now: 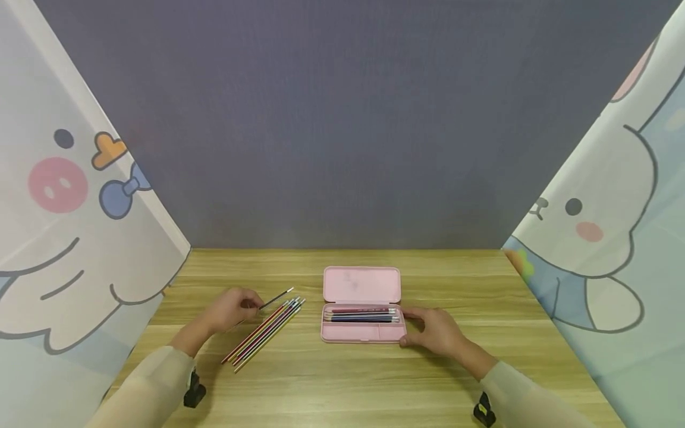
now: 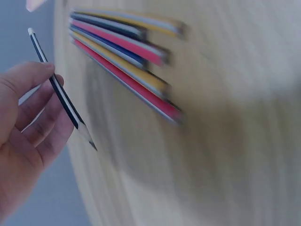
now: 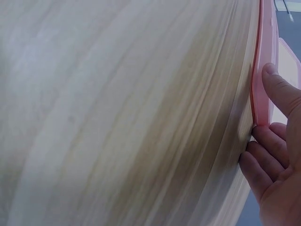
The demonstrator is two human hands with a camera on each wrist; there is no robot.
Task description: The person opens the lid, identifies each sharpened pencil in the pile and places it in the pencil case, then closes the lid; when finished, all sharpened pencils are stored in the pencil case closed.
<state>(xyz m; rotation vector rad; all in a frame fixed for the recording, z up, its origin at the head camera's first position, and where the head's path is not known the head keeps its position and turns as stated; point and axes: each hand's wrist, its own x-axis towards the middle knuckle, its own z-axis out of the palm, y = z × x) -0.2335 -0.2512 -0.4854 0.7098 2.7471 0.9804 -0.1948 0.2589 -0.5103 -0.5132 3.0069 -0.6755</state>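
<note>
My left hand (image 1: 233, 309) pinches a black-and-white striped pencil (image 2: 64, 101) between thumb and fingers, its white end pointing away and its sharpened tip toward me. Right beside that hand, several striped pencils (image 1: 267, 333) in red, yellow, dark blue and black lie slanted in a loose bundle on the table. A pink pencil case (image 1: 348, 333) lies open in the middle, holding several pencils (image 1: 361, 318) in its rear compartment. At its right end, my right hand (image 1: 439, 333) holds the case, thumb on the front corner and fingers along the end wall.
The case's raised lid (image 1: 361, 285) leans back behind its tray. The wood-grain table (image 1: 332, 392) ends at a grey back panel (image 1: 342, 131). Cartoon-printed panels (image 1: 69, 249) stand along the left and right sides.
</note>
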